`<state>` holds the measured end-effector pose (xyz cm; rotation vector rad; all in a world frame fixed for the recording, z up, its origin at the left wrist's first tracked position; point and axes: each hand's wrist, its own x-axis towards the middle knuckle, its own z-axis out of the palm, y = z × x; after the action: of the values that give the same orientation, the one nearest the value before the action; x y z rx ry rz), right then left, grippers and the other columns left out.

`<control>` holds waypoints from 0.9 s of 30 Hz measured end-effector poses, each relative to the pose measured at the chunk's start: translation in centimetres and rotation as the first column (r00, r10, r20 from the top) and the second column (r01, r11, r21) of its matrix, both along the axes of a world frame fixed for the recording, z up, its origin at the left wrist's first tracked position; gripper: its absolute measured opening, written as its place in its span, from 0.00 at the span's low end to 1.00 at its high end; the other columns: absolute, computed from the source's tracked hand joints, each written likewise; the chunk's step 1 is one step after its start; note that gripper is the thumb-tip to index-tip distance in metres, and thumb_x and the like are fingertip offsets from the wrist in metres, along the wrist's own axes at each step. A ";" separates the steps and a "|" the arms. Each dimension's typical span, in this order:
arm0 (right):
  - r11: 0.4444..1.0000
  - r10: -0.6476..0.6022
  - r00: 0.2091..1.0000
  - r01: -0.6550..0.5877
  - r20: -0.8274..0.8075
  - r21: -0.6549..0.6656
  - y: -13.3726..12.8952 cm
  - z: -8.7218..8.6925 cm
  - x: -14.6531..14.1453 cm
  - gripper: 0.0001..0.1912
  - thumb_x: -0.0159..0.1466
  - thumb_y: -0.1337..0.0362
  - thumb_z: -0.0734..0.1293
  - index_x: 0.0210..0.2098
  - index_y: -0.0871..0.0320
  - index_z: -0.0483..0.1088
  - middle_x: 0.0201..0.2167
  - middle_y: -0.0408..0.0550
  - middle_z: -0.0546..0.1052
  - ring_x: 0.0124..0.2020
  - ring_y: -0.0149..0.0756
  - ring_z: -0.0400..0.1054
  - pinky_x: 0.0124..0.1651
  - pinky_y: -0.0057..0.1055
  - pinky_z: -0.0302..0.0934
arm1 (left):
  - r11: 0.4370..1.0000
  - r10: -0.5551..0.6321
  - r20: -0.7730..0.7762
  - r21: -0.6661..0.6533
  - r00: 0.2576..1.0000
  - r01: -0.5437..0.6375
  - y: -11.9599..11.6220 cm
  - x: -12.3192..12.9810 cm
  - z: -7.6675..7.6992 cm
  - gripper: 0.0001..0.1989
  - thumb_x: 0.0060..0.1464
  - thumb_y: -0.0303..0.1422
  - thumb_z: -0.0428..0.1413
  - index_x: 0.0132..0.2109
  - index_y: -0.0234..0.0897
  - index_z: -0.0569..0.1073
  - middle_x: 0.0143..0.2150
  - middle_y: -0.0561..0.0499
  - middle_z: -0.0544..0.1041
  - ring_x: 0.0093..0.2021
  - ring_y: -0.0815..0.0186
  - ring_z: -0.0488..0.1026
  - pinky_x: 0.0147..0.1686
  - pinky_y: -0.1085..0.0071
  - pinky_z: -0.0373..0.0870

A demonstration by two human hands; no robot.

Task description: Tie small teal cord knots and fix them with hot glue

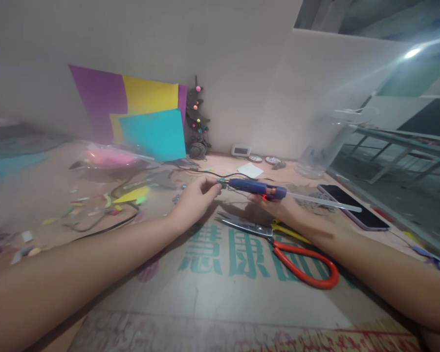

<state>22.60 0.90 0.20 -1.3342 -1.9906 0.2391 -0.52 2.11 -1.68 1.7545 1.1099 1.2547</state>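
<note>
Bare forearms (106, 264), glue gun (254, 187) seemingly plastic

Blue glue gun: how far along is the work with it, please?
A dark ornament with coloured beads stands at the back and looks finished. Now the right hand holds the blue glue gun, its nozzle at a small green piece in the left hand. Loose coloured scraps lie unattached, perhaps left to use.

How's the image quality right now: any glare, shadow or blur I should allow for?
Head view: lamp glares at upper right; scraps at left are smeared; outer edges look stretched. Head view, centre: scissors fairly clear, soft shadow under the hands, small green piece at the left hand too small to make out.
</note>
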 end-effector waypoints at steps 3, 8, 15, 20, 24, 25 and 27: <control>1.000 -0.014 1.000 0.014 0.011 0.005 0.0 -0.1 0.2 0.12 0.58 0.53 0.68 0.26 0.54 0.69 0.22 0.43 0.73 0.23 0.36 0.67 0.25 0.33 0.64 | 1.000 0.003 -0.002 0.003 1.000 -0.003 -0.1 0.0 0.1 0.08 0.56 0.37 0.54 0.36 0.37 0.71 0.36 0.50 0.77 0.38 0.63 0.73 0.41 0.68 0.66; 1.000 -0.008 1.000 0.008 0.016 0.016 0.1 -0.2 0.4 0.11 0.58 0.54 0.68 0.27 0.54 0.70 0.23 0.44 0.74 0.25 0.37 0.68 0.27 0.34 0.66 | 1.000 0.007 0.008 -0.002 1.000 -0.007 -0.1 0.0 0.0 0.08 0.55 0.38 0.55 0.35 0.37 0.71 0.35 0.50 0.77 0.38 0.62 0.73 0.40 0.68 0.66; 0.999 -0.043 0.999 0.042 0.024 0.031 0.4 -0.6 0.5 0.10 0.58 0.53 0.68 0.27 0.53 0.71 0.26 0.45 0.75 0.27 0.40 0.70 0.30 0.36 0.66 | 1.000 0.005 0.008 -0.005 1.000 -0.005 0.0 0.0 0.0 0.08 0.55 0.38 0.55 0.36 0.37 0.71 0.35 0.50 0.77 0.38 0.62 0.73 0.40 0.68 0.66; 0.999 -0.036 0.999 0.035 0.036 0.034 0.1 -0.3 0.3 0.10 0.58 0.54 0.67 0.28 0.54 0.71 0.26 0.46 0.76 0.28 0.40 0.71 0.31 0.37 0.67 | 1.000 -0.001 0.000 0.000 1.000 0.001 -0.1 0.0 0.0 0.08 0.56 0.38 0.54 0.36 0.37 0.71 0.36 0.50 0.77 0.39 0.62 0.73 0.41 0.67 0.66; 0.998 -0.045 0.998 0.044 0.035 0.036 0.1 0.0 0.1 0.12 0.58 0.52 0.67 0.26 0.53 0.70 0.25 0.46 0.76 0.27 0.41 0.70 0.31 0.38 0.67 | 1.000 -0.001 -0.001 -0.004 1.000 0.001 -0.1 0.0 0.1 0.08 0.56 0.37 0.55 0.36 0.37 0.71 0.36 0.50 0.77 0.39 0.62 0.74 0.40 0.67 0.67; 0.998 -0.050 0.998 0.049 0.031 0.032 0.0 0.1 0.1 0.13 0.58 0.51 0.67 0.26 0.53 0.70 0.24 0.46 0.75 0.27 0.41 0.70 0.30 0.38 0.67 | 1.000 0.000 -0.001 -0.003 1.000 0.000 -0.1 0.0 0.1 0.08 0.56 0.37 0.55 0.36 0.37 0.71 0.36 0.50 0.77 0.39 0.62 0.74 0.40 0.68 0.67; 0.998 -0.058 0.998 0.057 0.023 0.027 0.0 0.1 0.0 0.13 0.58 0.51 0.67 0.26 0.53 0.70 0.24 0.46 0.75 0.27 0.40 0.70 0.30 0.37 0.68 | 1.000 0.003 -0.004 -0.003 1.000 -0.003 -0.1 0.0 0.1 0.08 0.56 0.38 0.55 0.36 0.37 0.71 0.36 0.50 0.77 0.39 0.62 0.74 0.40 0.67 0.67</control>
<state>22.64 0.86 0.32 -1.3813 -1.9650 0.1702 -0.51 1.98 -1.61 1.7539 1.1166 1.2518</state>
